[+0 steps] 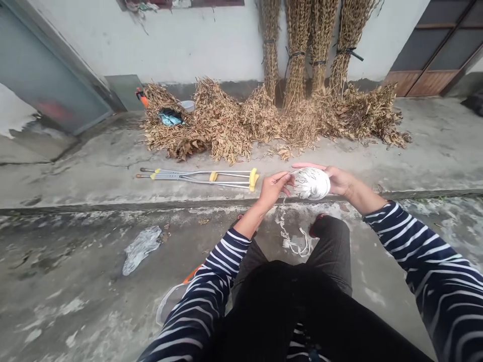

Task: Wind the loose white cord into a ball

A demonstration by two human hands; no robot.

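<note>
Arrangement before the wall (211, 45): the wall spans the top of the frame, with a door (441, 48) at upper right; tied bundles (296, 60) stand against it, right of upper centre; a heap of stalks (222, 125) lies along its foot, on the ledge (94, 186); a cloth (171, 118) and, just right of it, a bowl (187, 105) are at the heap's left end; before the heap, left of centre, crutches (169, 176) lie on the ledge; right of them, the ball of cord (312, 185) sits between the left fingers (281, 177) and the right fingers (309, 165); loose cord (284, 226) hangs below, between the legs (332, 246); a plastic sheet (142, 249) lies on the ground (86, 306), left of centre
</note>
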